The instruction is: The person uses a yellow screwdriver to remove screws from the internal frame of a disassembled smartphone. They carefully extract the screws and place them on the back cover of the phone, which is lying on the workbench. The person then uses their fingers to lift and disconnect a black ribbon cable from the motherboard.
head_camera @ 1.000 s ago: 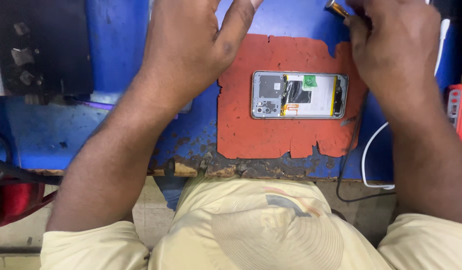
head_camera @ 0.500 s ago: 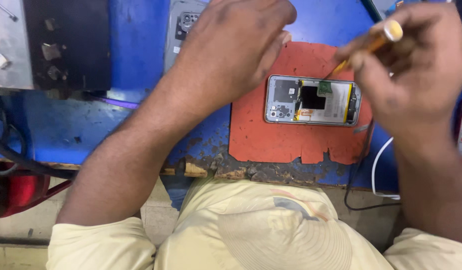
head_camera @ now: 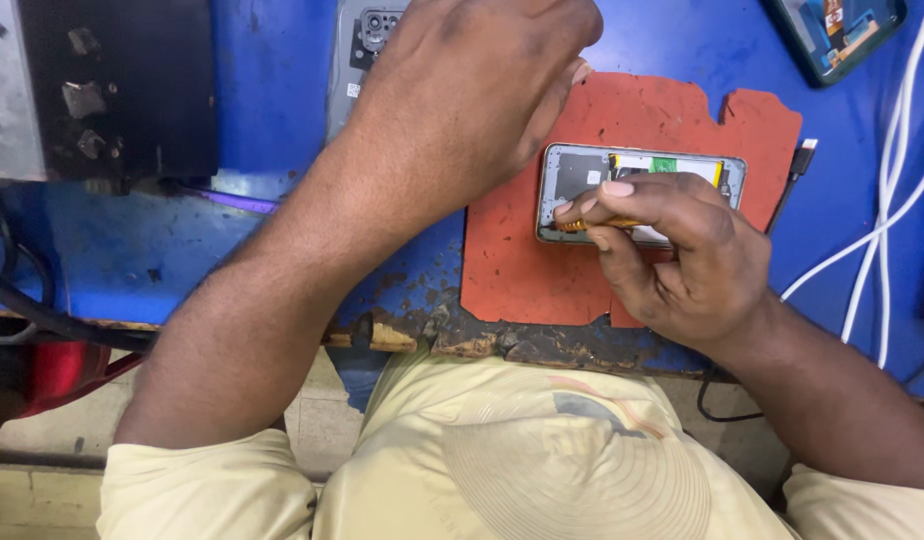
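Now our right hand (head_camera: 682, 260) grips the orange tool (head_camera: 594, 225) over the opened phone (head_camera: 582, 172), whose back is already off, while our left hand (head_camera: 472, 90) rests curled, holding nothing that we can see

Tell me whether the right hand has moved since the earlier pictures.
Yes. The right hand came down from beyond the orange mat's far edge onto the opened phone.

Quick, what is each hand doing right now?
Left hand: curled, resting by the opened phone; holding anything cannot be told.
Right hand: closed on a thin orange tool.
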